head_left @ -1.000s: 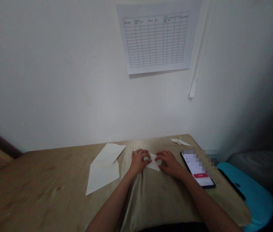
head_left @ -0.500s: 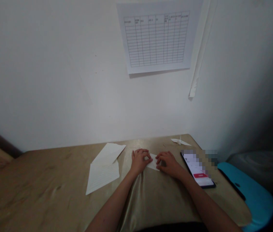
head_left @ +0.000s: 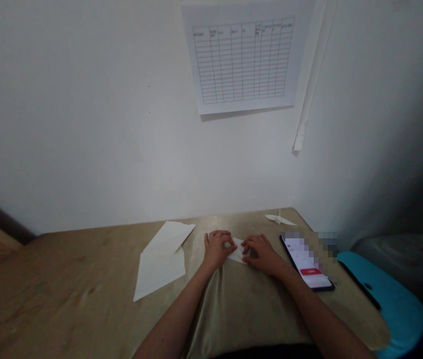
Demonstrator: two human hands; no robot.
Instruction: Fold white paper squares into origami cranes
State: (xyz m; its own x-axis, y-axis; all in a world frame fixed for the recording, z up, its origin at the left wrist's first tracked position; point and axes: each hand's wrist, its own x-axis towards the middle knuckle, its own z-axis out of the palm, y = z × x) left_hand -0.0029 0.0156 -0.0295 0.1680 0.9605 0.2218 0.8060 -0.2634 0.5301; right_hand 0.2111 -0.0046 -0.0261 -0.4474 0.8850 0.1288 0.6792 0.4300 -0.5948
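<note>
A small folded piece of white paper lies on the table between my two hands. My left hand pinches its left side, thumb and forefinger meeting at the edge. On the opposite side, my right hand has its fingers curled and its thumb and fingertips on the paper. The fingers cover parts of the paper, so its full outline is hidden. To the left of my left hand lie two larger sheets of white paper, an upper sheet and a lined lower sheet, touching or overlapping.
A phone with a lit screen lies right of my right hand. Behind it rests a torn paper scrap. A brown cloth covers the table, which meets the wall. A blue rounded object stands beyond the right edge. A printed chart hangs above.
</note>
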